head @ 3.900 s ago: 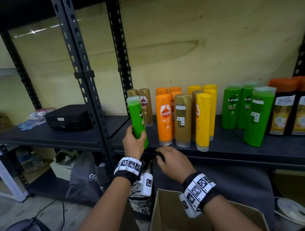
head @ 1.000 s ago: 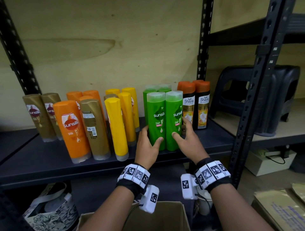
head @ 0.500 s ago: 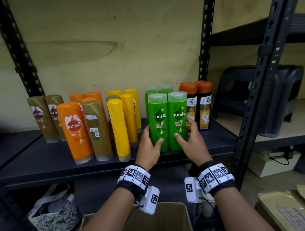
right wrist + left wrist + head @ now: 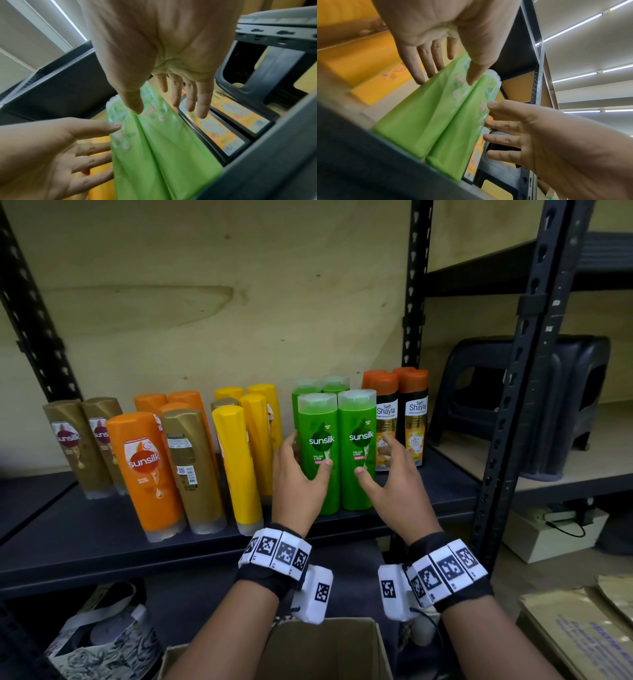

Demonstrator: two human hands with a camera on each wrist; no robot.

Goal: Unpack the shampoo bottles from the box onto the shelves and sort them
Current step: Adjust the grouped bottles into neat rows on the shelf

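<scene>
— Where are the hands?

— Both are up at the near edge of the dark shelf [image 4: 85, 529], flanking the two front green bottles. The left hand [image 4: 298, 484] is by the left green bottle [image 4: 318, 453], fingers straight and spread, thumb tip on the bottle's front. The right hand [image 4: 397, 487] is by the right green bottle [image 4: 358, 450], fingers loosely spread and gripping nothing; whether its thumb touches the label I cannot tell.

— And the bottles?

— The two green ones stand upright, side by side and touching, with two more green bottles just behind them. To their right stand the orange-capped black bottles [image 4: 416, 419]. To the left come the yellow bottles [image 4: 239, 467], then a gold bottle [image 4: 191, 467] and an orange bottle [image 4: 147, 470] at the front, and two more gold ones far left.

— The box?

— The cardboard box [image 4: 325, 652] sits open below the wrists, near the viewer. A black plastic stool [image 4: 575, 405] stands on the neighbouring shelf to the right.
</scene>
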